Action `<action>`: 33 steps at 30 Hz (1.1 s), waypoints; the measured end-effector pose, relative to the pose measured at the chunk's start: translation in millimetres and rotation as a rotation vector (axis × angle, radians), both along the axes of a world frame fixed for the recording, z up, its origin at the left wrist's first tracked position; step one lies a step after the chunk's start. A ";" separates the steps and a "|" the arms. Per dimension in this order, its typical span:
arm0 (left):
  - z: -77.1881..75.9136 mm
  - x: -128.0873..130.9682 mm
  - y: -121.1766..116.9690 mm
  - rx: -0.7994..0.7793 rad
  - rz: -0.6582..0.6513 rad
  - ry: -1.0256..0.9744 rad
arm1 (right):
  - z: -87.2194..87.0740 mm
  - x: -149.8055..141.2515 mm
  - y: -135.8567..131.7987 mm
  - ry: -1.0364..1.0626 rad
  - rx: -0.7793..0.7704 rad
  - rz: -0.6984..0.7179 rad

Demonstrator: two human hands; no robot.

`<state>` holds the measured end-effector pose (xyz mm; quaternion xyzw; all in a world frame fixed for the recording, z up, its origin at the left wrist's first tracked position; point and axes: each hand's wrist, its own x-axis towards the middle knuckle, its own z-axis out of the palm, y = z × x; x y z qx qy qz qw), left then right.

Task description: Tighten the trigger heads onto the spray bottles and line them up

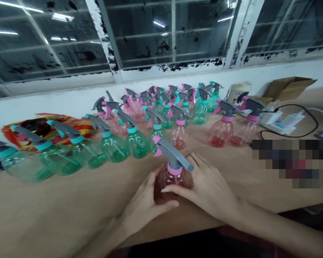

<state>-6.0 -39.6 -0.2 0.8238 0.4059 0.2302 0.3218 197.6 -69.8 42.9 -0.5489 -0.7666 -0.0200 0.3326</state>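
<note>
A translucent pink plastic spray bottle [170,184] with a grey trigger head [174,154] and pink collar stands tilted at the table's near edge, held between both hands. My left hand [148,206] wraps its lower side. My right hand [200,182] lies across it from the right, fingers on the bottle's front. Several green spray bottles [114,147] with teal collars stand in a row just beyond my hands. Several more pink and green spray bottles [179,132] crowd behind them, partly hiding one another.
The light wooden table [43,204] runs along a white wall under paint-chipped windows [167,32]. A striped red and yellow bag [67,125] lies at the left. At the back right are a cardboard box [288,89], a cream tub [239,92], a white power strip [271,118] and a black cable [290,130].
</note>
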 end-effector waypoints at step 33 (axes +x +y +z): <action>-3.4 -24.2 -15.9 0.319 0.032 0.416 | 5.8 -32.9 37.8 0.570 -0.262 0.521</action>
